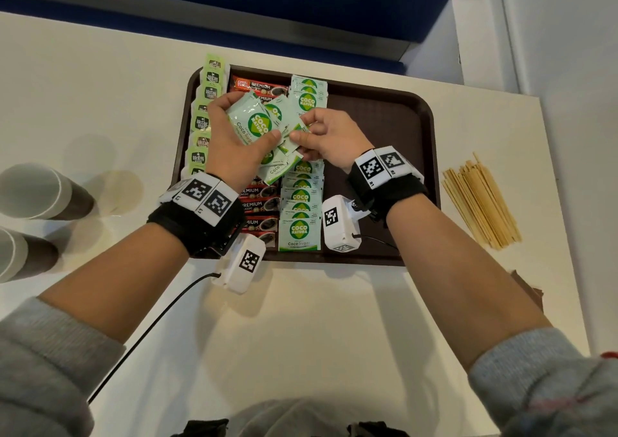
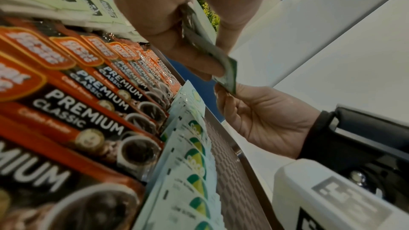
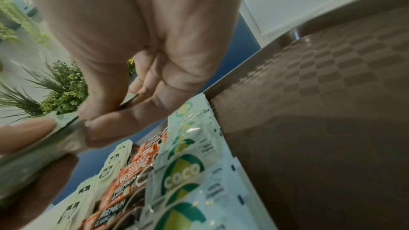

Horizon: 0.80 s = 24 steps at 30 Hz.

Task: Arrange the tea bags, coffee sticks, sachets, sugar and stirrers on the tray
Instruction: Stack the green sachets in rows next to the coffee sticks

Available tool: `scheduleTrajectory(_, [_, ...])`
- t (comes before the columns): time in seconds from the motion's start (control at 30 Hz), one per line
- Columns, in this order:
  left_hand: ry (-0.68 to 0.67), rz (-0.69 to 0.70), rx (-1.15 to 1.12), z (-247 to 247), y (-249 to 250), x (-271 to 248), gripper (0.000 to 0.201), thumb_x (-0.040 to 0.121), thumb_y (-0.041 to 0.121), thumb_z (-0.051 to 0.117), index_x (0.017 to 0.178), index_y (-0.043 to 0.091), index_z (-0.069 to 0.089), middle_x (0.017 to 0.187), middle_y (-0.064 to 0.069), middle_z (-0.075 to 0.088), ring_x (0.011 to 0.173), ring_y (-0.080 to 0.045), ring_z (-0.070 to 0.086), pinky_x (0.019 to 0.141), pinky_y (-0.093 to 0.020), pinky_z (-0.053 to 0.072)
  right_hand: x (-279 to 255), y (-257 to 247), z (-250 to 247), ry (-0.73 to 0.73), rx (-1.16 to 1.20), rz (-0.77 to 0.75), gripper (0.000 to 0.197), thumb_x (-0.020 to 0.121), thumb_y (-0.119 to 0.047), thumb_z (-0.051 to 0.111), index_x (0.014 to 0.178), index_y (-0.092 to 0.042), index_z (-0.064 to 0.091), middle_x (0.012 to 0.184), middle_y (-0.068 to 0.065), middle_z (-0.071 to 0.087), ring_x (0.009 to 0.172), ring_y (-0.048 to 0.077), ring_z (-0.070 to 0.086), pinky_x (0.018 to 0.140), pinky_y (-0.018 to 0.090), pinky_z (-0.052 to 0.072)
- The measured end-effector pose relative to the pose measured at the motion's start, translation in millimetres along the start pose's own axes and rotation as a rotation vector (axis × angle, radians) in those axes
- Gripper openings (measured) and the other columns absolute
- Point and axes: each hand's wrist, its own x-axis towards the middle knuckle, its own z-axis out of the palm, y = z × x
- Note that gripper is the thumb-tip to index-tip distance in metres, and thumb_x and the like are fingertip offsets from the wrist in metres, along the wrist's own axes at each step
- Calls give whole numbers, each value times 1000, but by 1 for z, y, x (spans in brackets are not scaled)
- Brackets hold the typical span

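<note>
A brown tray (image 1: 384,109) holds a column of green tea bags (image 1: 204,122) at its left edge, orange coffee sticks (image 1: 261,202) beside them, and a row of green-and-white Coco sugar sachets (image 1: 301,202). Above the tray's middle, my left hand (image 1: 234,135) grips a fanned bunch of sugar sachets (image 1: 257,125). My right hand (image 1: 329,135) pinches the edge of one sachet (image 1: 296,135) of that bunch between thumb and fingers. The left wrist view shows the pinched sachet (image 2: 228,74) between both hands. Wooden stirrers (image 1: 478,199) lie in a pile on the table, right of the tray.
Two brown paper cups (image 1: 40,192) lie on their sides at the table's left. The tray's right half (image 1: 378,135) is bare textured surface. The white table (image 1: 317,319) ends at a blue wall behind. A black cable (image 1: 147,329) runs from my left wrist.
</note>
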Motion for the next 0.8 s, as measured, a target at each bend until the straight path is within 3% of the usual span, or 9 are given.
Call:
scheduleTrajectory(0.1, [-26, -16, -4, -2, 1, -1, 60, 77, 1, 72, 119, 17, 32, 124, -13, 51, 103, -15, 63, 87, -33, 55, -1, -2, -1, 11, -23, -10, 10, 87, -12, 65, 83, -16, 57, 78, 8, 61, 62, 7, 64, 60, 20, 55])
scheduleTrajectory(0.2, [-45, -15, 27, -1, 3, -1, 59, 79, -2, 71, 118, 16, 32, 126, -16, 51, 100, -16, 63, 84, -28, 56, 2, -1, -1, 90, -125, -45, 12, 83, -26, 71, 81, -19, 61, 76, 1, 61, 69, 10, 62, 67, 28, 58])
scheduleTrajectory(0.3, [-87, -14, 36, -1, 5, -2, 59, 78, -3, 72, 119, 15, 32, 125, -17, 51, 96, -16, 64, 81, -28, 56, 7, 1, -2, 175, -224, -76, 19, 77, -34, 75, 75, -21, 61, 71, -2, 55, 68, 13, 53, 68, 34, 51])
scheduleTrajectory(0.4, [-114, -30, 24, -2, 6, -4, 63, 73, 4, 75, 118, 17, 33, 124, -18, 53, 96, -17, 65, 80, -30, 57, 7, 0, -1, 142, -248, -69, 28, 83, -32, 69, 76, -6, 63, 71, 4, 54, 68, 16, 49, 69, 35, 46])
scheduleTrajectory(0.5, [-122, -37, 27, -2, 6, -5, 65, 67, 16, 75, 118, 18, 34, 124, -16, 53, 97, -16, 65, 80, -30, 57, 8, 1, -2, 151, -251, -64, 36, 90, -26, 61, 87, 10, 60, 70, 8, 52, 63, 15, 50, 70, 37, 48])
scheduleTrajectory(0.6, [-124, -43, 44, -2, 6, -5, 65, 67, 19, 76, 117, 18, 35, 122, -14, 55, 98, -19, 66, 81, -33, 57, 6, 0, 0, 117, -133, -56, 13, 95, -11, 53, 98, 1, 57, 76, 4, 56, 53, 1, 54, 60, 20, 50])
scheduleTrajectory(0.67, [-122, -46, 43, -2, 5, -4, 62, 71, 14, 77, 117, 18, 35, 116, -10, 57, 95, -17, 66, 80, -33, 57, 4, -3, 1, 77, -45, -42, 6, 95, -6, 51, 100, -1, 51, 78, 8, 55, 50, 0, 57, 54, 16, 50])
scheduleTrajectory(0.73, [-117, -47, 44, -2, 4, -3, 60, 73, 9, 77, 116, 17, 35, 111, -6, 57, 91, -14, 66, 79, -32, 57, 5, -5, 0, 77, 17, -4, 5, 93, -5, 54, 91, -4, 49, 78, 12, 54, 52, 6, 60, 55, 19, 51])
scheduleTrajectory(0.8, [-122, -48, 57, -3, 3, -2, 60, 73, 8, 77, 115, 16, 36, 108, -4, 58, 89, -13, 66, 77, -30, 57, 6, -4, 0, 132, -27, -7, 19, 89, -13, 62, 74, -11, 50, 79, 17, 56, 66, 17, 60, 65, 29, 53])
